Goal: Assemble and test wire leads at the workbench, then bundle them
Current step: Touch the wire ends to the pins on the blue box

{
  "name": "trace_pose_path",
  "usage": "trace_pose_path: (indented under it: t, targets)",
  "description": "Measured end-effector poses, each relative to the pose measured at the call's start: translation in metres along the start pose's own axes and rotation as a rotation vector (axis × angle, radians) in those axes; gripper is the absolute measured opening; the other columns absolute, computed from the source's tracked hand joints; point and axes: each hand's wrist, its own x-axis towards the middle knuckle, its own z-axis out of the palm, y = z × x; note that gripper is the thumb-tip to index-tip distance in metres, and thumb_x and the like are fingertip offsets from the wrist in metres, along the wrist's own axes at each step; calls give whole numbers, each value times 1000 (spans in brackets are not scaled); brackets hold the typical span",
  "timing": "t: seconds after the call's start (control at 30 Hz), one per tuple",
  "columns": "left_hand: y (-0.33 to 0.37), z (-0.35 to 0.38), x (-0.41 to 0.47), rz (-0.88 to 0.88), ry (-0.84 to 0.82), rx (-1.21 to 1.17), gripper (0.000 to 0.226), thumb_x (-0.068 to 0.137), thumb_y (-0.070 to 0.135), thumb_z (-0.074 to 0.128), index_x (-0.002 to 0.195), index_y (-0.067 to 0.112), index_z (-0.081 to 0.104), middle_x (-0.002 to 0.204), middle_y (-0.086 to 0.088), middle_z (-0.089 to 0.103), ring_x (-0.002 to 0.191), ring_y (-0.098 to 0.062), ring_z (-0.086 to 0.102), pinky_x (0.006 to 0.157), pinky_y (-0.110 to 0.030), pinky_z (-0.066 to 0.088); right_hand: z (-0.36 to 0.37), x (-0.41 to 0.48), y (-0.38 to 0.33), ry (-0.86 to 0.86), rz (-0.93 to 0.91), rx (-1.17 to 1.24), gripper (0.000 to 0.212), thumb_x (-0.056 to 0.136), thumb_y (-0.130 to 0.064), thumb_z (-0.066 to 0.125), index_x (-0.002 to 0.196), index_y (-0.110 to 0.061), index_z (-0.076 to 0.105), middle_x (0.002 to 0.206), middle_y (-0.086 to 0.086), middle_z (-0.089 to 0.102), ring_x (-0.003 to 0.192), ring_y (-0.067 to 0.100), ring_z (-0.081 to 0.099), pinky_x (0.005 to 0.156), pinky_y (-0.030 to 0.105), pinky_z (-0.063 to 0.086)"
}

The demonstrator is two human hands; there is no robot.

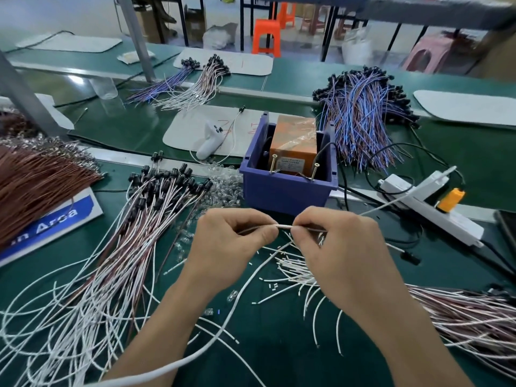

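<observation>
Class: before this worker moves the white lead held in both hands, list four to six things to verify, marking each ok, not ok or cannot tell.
1. The left hand pinches the thin white wire lead: ok.
2. The right hand pinches the same lead: ok.
3. The two brass screws on the orange box stand exposed: ok.
4. The blue plastic bin holding that box sits directly beyond the hands: ok.
5. The lead's ends are seated: cannot tell, fingers hide them.
6. The box is powered: cannot tell.
</observation>
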Motion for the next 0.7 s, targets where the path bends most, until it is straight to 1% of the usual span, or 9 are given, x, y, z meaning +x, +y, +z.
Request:
trace_pose_path:
  t: [0.1, 0.2, 0.3, 0.33, 0.4, 0.47, 0.57, 0.63, 0.7]
  targets:
    - [1, 3, -1, 15, -115, 73, 11, 84, 23, 78, 86, 34, 80, 76, 12, 76, 68, -1, 67, 64, -17, 51, 5, 0, 0, -110, 38, 5, 9, 93, -31, 68, 85, -33, 71, 66, -16, 63, 67, 4, 57, 58, 18, 42]
    - [1, 5, 1, -29, -147, 78, 5, 81, 32, 75, 84, 32, 79, 76, 10, 76, 70, -5, 70, 67, -25, 56, 4, 4, 2, -137, 76, 56, 11, 92, -31, 69, 82, -34, 72, 63, -15, 63, 71, 4, 59, 63, 22, 45]
    - [-3, 3, 3, -85, -150, 45, 4, 78, 35, 76, 78, 34, 79, 68, 9, 73, 62, -3, 63, 60, -23, 49, 0, 5, 5, -144, 122, 81, 15, 94, -29, 67, 79, -32, 71, 64, -15, 62, 65, 9, 57, 56, 29, 43]
    - [-5, 3, 4, -95, -141, 42, 3, 78, 36, 76, 77, 34, 79, 66, 8, 72, 60, -4, 61, 59, -25, 48, 0, 4, 5, -135, 134, 80, 17, 95, -29, 66, 79, -30, 70, 63, -14, 62, 61, 10, 56, 51, 29, 42]
    - [-9, 2, 4, -125, -80, 19, 3, 75, 36, 78, 77, 36, 80, 66, 5, 73, 60, -6, 61, 60, -32, 50, -1, 2, 7, -103, 166, 90, 19, 96, -28, 64, 77, -27, 67, 60, -9, 60, 57, 12, 53, 50, 28, 39]
    - [-14, -1, 3, -157, -6, 0, 5, 72, 36, 79, 76, 39, 81, 66, 5, 73, 59, -6, 62, 59, -26, 50, -3, 1, 7, -79, 199, 58, 21, 96, -25, 64, 76, -25, 66, 60, -6, 59, 60, 11, 53, 57, 29, 35]
    - [-22, -9, -2, -196, 31, 7, 8, 71, 35, 79, 78, 37, 82, 64, 4, 73, 57, -5, 60, 56, -19, 47, -6, -1, 7, -41, 239, -23, 21, 97, -22, 62, 76, -24, 66, 71, -6, 63, 72, 13, 55, 67, 32, 35]
    - [-26, -14, -5, -224, 54, 25, 10, 70, 37, 79, 79, 39, 82, 64, 6, 72, 56, -3, 59, 55, -20, 47, -10, -1, 8, -45, 280, -116, 21, 97, -24, 59, 78, -26, 65, 74, -5, 62, 74, 21, 55, 65, 33, 36]
    - [-30, -17, -8, -252, 86, 72, 12, 68, 41, 79, 79, 43, 81, 67, 10, 74, 59, -3, 64, 61, -26, 54, -12, -1, 10, -98, 314, -271, 21, 98, -28, 54, 80, -29, 64, 77, -6, 61, 72, 20, 52, 66, 33, 35]
